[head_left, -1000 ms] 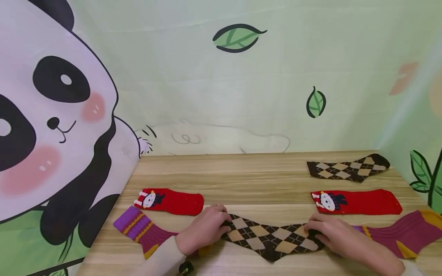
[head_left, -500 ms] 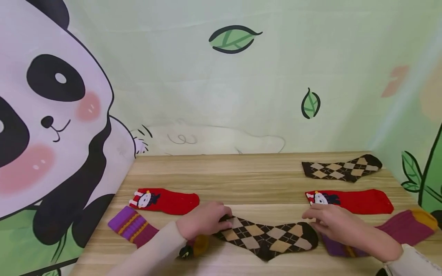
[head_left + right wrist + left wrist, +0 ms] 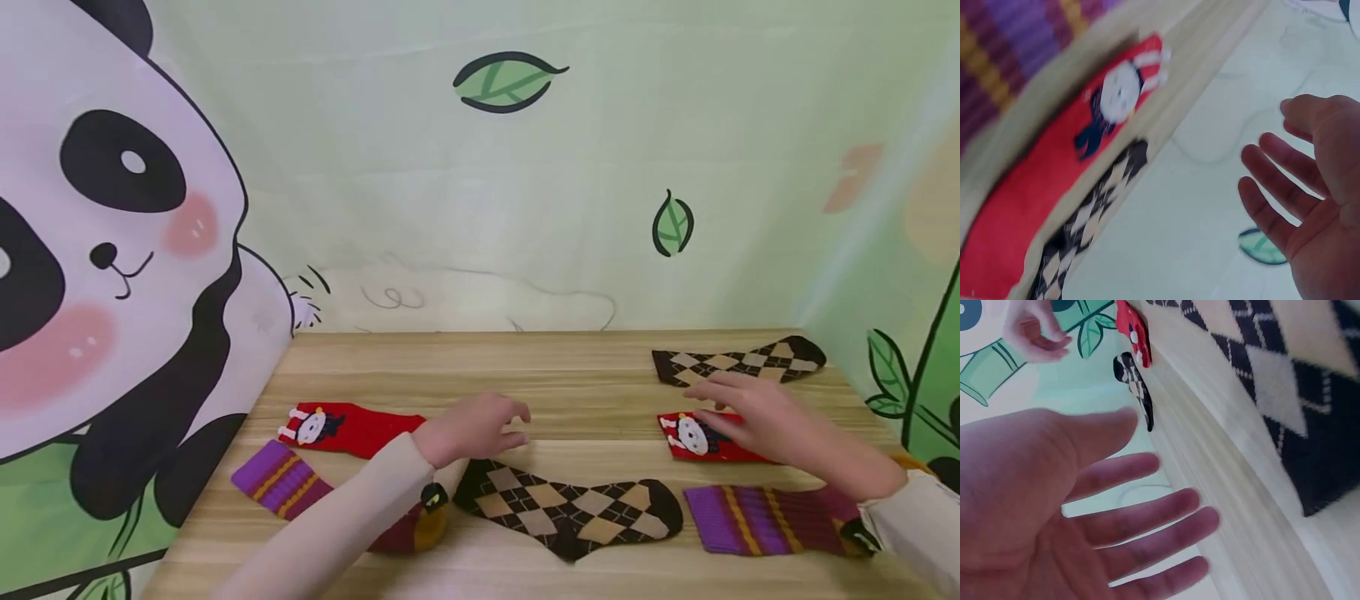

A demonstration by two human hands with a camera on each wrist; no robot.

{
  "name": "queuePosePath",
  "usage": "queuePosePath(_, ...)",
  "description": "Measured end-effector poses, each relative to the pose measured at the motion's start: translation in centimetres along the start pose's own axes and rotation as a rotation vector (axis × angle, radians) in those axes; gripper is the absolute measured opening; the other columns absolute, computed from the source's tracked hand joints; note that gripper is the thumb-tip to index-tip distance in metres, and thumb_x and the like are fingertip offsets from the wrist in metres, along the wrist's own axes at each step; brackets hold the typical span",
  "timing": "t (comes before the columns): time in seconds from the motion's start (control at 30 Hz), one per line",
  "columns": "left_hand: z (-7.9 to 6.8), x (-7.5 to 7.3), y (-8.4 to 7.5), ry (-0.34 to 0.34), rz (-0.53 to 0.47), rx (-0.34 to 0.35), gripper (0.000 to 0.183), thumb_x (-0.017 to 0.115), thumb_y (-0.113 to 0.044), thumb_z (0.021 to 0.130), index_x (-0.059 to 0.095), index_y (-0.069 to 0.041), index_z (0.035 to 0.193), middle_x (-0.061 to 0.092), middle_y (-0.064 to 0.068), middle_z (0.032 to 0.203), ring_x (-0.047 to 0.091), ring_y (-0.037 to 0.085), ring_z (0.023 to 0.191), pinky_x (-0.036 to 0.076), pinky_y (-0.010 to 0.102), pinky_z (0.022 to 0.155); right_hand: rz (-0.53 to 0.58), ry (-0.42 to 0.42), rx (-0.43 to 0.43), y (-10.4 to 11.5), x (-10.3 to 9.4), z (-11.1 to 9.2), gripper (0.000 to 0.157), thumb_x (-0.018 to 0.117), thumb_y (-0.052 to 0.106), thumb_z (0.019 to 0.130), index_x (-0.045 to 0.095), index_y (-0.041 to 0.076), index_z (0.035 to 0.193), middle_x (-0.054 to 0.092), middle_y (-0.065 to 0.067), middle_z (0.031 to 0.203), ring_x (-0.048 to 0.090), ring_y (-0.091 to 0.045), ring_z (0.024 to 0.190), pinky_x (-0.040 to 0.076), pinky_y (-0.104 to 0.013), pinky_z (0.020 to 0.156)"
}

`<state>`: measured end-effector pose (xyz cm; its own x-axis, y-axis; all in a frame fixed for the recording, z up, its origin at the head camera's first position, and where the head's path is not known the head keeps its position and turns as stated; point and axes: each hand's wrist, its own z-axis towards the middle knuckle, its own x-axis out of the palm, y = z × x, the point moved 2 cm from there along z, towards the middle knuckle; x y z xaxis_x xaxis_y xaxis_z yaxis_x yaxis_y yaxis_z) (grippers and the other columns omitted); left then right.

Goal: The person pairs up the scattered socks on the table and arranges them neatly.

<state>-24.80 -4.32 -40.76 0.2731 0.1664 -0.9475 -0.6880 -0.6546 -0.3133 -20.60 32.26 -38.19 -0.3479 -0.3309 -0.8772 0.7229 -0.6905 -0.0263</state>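
Observation:
My left hand [image 3: 476, 427] is raised above the table, fingers spread and holding nothing. Just below it lies a brown argyle sock [image 3: 570, 510], flat, its heel pointing toward me. Over the right-hand red sock [image 3: 686, 437] hovers my right hand [image 3: 772, 417], also with nothing in its fingers, hiding most of that sock in the head view. In the right wrist view the red sock [image 3: 1041, 181] shows its white rabbit-like figure. Behind it lies the second argyle sock [image 3: 738, 363]. A purple and maroon striped sock [image 3: 750, 518] lies in front of the right hand.
On the left, another red sock [image 3: 352, 427] and another striped sock [image 3: 273, 479] lie partly under my left forearm. The wooden table [image 3: 465, 367] meets a pale green printed backdrop [image 3: 375, 167] at its back edge, with a large panda on the left.
Both hands have let go of the near argyle sock, the right first, then the left. They have risen away from it, the right hand moving back over the red sock.

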Motion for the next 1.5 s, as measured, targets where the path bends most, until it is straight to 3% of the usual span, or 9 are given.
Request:
queuePosePath(0.07,1.5,-0.1,-0.3,-0.039,-0.016,0.028,0.033,0.065,-0.023,0.103,0.067,-0.003,0.128,0.07,0.013,0.125,0.068,0.025,0.109,0.054,0.036,0.096,-0.042,-0.055,-0.017,-1.2,-0.5,-0.2,0.045,0.052,0.048,0.106,0.076,0.009,0.107,0.071,-0.007,0.098,0.067,-0.017,0.071,0.056,-0.031,0.056)
queuePosePath(0.17,3.9,-0.1,-1.0,-0.089,-0.008,0.048,0.033,0.063,-0.027,0.104,0.066,-0.006,0.13,0.07,0.011,0.127,0.068,0.024,0.112,0.054,0.033,0.096,-0.093,-0.091,0.012,-2.9,-1.3,-1.0,0.071,0.029,0.062,0.105,0.076,0.008,0.107,0.072,-0.011,0.101,0.07,-0.025,0.076,0.059,-0.041,0.059)
queuePosePath(0.43,9.5,-0.2,-3.2,-0.239,0.068,0.075,0.035,0.059,-0.033,0.106,0.065,-0.01,0.131,0.072,0.007,0.122,0.068,0.019,0.108,0.055,0.031,0.093,-0.172,-0.13,0.031,-7.1,-2.9,-2.9,0.078,0.029,0.066,0.103,0.074,0.003,0.112,0.068,-0.02,0.107,0.067,-0.037,0.089,0.058,-0.052,0.064)
queuePosePath(0.57,12.0,-0.5,-3.9,-0.289,0.078,0.07,0.036,0.058,-0.034,0.106,0.064,-0.012,0.135,0.071,0.004,0.124,0.068,0.017,0.109,0.054,0.031,0.093,-0.176,-0.12,0.082,-9.1,-3.6,-3.2,0.068,0.042,0.062,0.103,0.071,0.004,0.121,0.065,-0.022,0.114,0.064,-0.039,0.096,0.058,-0.053,0.063)
queuePosePath(0.67,13.8,-0.7,-4.2,-0.322,0.054,0.066,0.038,0.057,-0.034,0.106,0.062,-0.012,0.137,0.069,0.003,0.127,0.066,0.017,0.113,0.053,0.03,0.095,-0.174,-0.1,0.138,-10.4,-3.7,-3.1,0.048,0.069,0.043,0.098,0.069,0.005,0.127,0.064,-0.023,0.12,0.061,-0.041,0.103,0.057,-0.056,0.066)
queuePosePath(0.77,15.3,-1.2,-4.6,-0.347,0.047,0.059,0.038,0.058,-0.034,0.106,0.061,-0.013,0.138,0.069,0.004,0.129,0.066,0.017,0.114,0.053,0.03,0.096,-0.17,-0.097,0.165,-11.4,-3.4,-3.0,0.051,0.085,0.019,0.083,0.068,0.005,0.13,0.063,-0.024,0.123,0.06,-0.042,0.107,0.056,-0.058,0.07)
queuePosePath(0.97,17.7,-1.1,-5.3,-0.348,0.043,0.037,0.047,0.055,-0.038,0.107,0.051,-0.019,0.149,0.066,0.006,0.131,0.066,0.018,0.11,0.054,0.033,0.093,-0.168,-0.095,0.229,-13.0,-2.8,-3.3,0.065,0.089,0.014,0.077,0.064,0.009,0.137,0.059,-0.023,0.131,0.056,-0.044,0.113,0.054,-0.058,0.066)
queuePosePath(1.17,20.1,0.2,-5.3,-0.377,0.026,-0.004,0.06,0.056,-0.04,0.106,0.033,-0.03,0.161,0.061,0.011,0.134,0.063,0.02,0.106,0.055,0.036,0.086,-0.111,-0.029,0.339,-14.8,-2.0,-3.3,0.081,0.086,0.018,0.083,0.047,0.016,0.154,0.045,-0.029,0.147,0.047,-0.054,0.122,0.047,-0.07,0.08)
queuePosePath(1.5,24.3,1.7,-4.8,-0.373,0.109,-0.123,0.065,0.051,-0.054,0.105,0.024,-0.04,0.162,0.059,0.013,0.136,0.062,0.03,0.112,0.053,0.044,0.093,-0.116,0.066,0.478,-17.5,-0.5,-4.5,0.1,0.083,0.031,0.087,0.022,0.024,0.165,0.021,-0.031,0.163,0.036,-0.063,0.133,0.036,-0.079,0.094)
